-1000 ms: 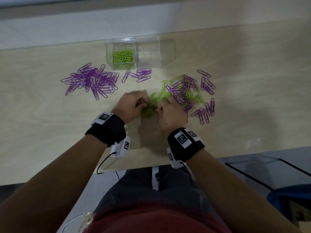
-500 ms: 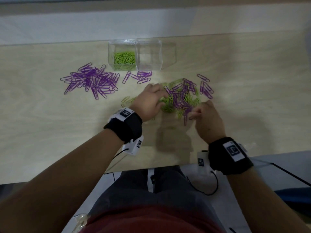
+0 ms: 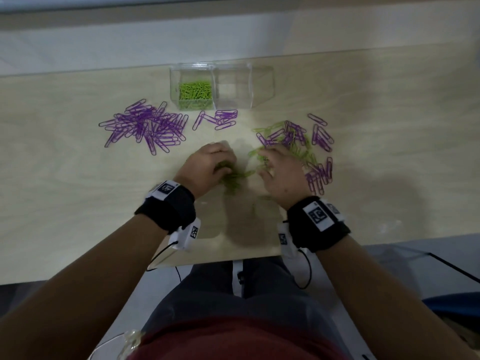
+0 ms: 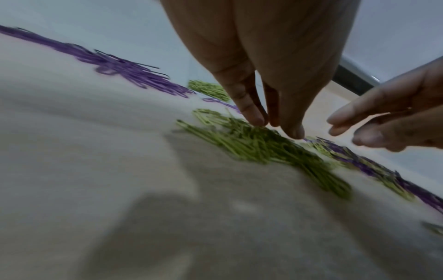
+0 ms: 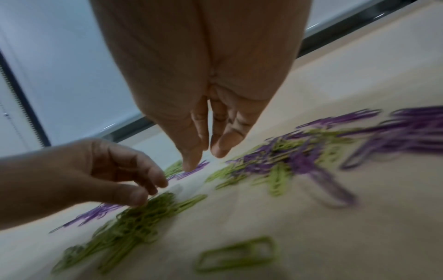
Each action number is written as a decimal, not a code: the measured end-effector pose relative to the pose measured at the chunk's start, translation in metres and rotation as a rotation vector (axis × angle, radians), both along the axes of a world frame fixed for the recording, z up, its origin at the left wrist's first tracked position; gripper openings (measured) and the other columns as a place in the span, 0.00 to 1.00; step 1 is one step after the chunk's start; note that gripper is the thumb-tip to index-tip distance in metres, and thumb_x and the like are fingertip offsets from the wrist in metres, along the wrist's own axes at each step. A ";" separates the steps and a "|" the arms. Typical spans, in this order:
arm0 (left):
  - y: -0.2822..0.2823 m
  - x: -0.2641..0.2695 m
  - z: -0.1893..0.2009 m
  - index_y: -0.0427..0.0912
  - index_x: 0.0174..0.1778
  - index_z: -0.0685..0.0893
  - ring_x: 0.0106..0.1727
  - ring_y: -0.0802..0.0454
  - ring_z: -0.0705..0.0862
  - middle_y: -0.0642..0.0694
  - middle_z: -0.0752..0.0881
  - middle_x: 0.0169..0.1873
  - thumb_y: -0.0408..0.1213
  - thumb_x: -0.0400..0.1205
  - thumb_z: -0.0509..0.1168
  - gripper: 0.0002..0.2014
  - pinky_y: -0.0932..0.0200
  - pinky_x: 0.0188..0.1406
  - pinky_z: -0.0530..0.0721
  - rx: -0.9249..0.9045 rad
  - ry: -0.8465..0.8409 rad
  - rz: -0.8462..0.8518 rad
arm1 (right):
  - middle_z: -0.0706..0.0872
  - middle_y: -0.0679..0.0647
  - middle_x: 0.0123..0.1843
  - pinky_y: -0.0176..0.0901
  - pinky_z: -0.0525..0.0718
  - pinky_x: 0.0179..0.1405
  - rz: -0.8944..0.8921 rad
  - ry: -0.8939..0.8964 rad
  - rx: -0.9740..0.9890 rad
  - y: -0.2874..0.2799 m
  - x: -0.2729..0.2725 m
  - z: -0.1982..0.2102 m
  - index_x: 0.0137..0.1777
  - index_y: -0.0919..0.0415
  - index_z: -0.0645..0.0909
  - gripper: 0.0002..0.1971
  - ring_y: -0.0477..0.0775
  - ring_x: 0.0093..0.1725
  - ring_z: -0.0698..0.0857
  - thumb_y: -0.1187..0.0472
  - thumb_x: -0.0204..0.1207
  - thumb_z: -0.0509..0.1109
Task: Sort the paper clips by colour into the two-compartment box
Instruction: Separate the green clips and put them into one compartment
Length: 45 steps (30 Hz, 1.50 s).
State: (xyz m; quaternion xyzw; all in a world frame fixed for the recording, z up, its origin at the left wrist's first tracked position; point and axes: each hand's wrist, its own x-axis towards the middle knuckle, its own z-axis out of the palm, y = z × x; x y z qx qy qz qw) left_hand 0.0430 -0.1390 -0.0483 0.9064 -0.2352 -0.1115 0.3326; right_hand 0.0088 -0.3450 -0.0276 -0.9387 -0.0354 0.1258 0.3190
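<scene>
Pale wood makes up the tabletop (image 3: 78, 203), and a white wall runs along its far edge. Both arms reach forward from the near edge, each with a black band at the wrist. The left hand (image 3: 205, 167) sits palm down at the middle, with its fingers (image 4: 251, 113) held together and pointing down, their tips resting on a small heap of green clips (image 3: 232, 180). The right hand (image 3: 281, 172) is just at 3 o'clock of the left one, and the two do not touch. Its fingers (image 5: 223, 144) hang loose and a little apart over the mixed pile (image 3: 291, 141) of green and purple clips; whether they touch any clip, I cannot tell. A big bunch of purple clips (image 3: 148, 126) lies at 10 o'clock. The clear box (image 3: 249, 87) stands at 12 o'clock, with green clips only in its left part.
</scene>
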 end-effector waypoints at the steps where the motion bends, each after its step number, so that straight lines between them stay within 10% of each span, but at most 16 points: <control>1: 0.009 -0.001 0.001 0.39 0.52 0.87 0.54 0.50 0.79 0.42 0.85 0.51 0.32 0.73 0.74 0.12 0.63 0.56 0.75 0.001 -0.011 0.051 | 0.77 0.63 0.64 0.50 0.76 0.63 0.028 0.024 -0.024 0.010 0.004 -0.001 0.66 0.68 0.77 0.23 0.63 0.61 0.79 0.67 0.71 0.72; 5: 0.039 -0.003 0.012 0.45 0.65 0.80 0.62 0.43 0.76 0.42 0.78 0.59 0.45 0.68 0.78 0.29 0.53 0.64 0.77 0.079 0.073 0.305 | 0.67 0.61 0.71 0.52 0.71 0.72 0.078 0.127 -0.065 0.036 0.018 -0.006 0.74 0.66 0.67 0.36 0.61 0.71 0.67 0.58 0.68 0.78; 10: 0.038 -0.012 0.014 0.41 0.77 0.63 0.68 0.38 0.66 0.38 0.64 0.68 0.58 0.51 0.82 0.60 0.45 0.67 0.73 0.336 0.241 0.150 | 0.65 0.58 0.69 0.55 0.79 0.63 0.349 0.102 -0.194 0.054 0.022 -0.010 0.72 0.64 0.68 0.43 0.59 0.66 0.65 0.52 0.60 0.83; 22: 0.025 -0.010 0.014 0.37 0.52 0.87 0.55 0.41 0.83 0.41 0.83 0.55 0.33 0.72 0.69 0.13 0.52 0.51 0.82 0.191 0.129 -0.006 | 0.79 0.59 0.50 0.55 0.81 0.47 0.431 0.057 -0.118 0.056 0.023 -0.011 0.51 0.64 0.86 0.09 0.61 0.50 0.79 0.66 0.74 0.67; 28: 0.019 0.005 0.025 0.34 0.50 0.84 0.54 0.37 0.81 0.37 0.81 0.54 0.32 0.77 0.63 0.09 0.51 0.47 0.74 0.331 0.130 -0.120 | 0.88 0.59 0.49 0.44 0.79 0.52 0.241 0.120 -0.111 0.043 0.044 0.003 0.49 0.62 0.89 0.08 0.58 0.47 0.84 0.64 0.71 0.74; 31: 0.024 0.013 0.025 0.37 0.46 0.83 0.52 0.40 0.80 0.40 0.81 0.52 0.31 0.76 0.63 0.05 0.58 0.43 0.69 0.322 0.185 -0.136 | 0.90 0.55 0.42 0.24 0.76 0.35 0.054 0.238 0.066 0.034 0.063 0.017 0.46 0.63 0.90 0.10 0.46 0.36 0.83 0.64 0.65 0.81; 39: 0.033 0.028 0.032 0.37 0.39 0.87 0.37 0.49 0.81 0.44 0.85 0.39 0.29 0.74 0.67 0.03 0.60 0.37 0.76 0.078 0.252 -0.036 | 0.90 0.58 0.37 0.40 0.86 0.40 -0.013 0.068 0.359 0.069 0.160 0.063 0.44 0.64 0.90 0.12 0.44 0.33 0.84 0.66 0.60 0.84; 45: 0.048 0.065 0.059 0.38 0.39 0.89 0.34 0.52 0.83 0.46 0.87 0.34 0.29 0.73 0.72 0.02 0.63 0.36 0.81 -0.134 0.133 0.192 | 0.91 0.55 0.43 0.30 0.84 0.45 0.060 0.010 0.220 0.111 0.196 0.040 0.48 0.63 0.89 0.13 0.44 0.39 0.87 0.67 0.63 0.81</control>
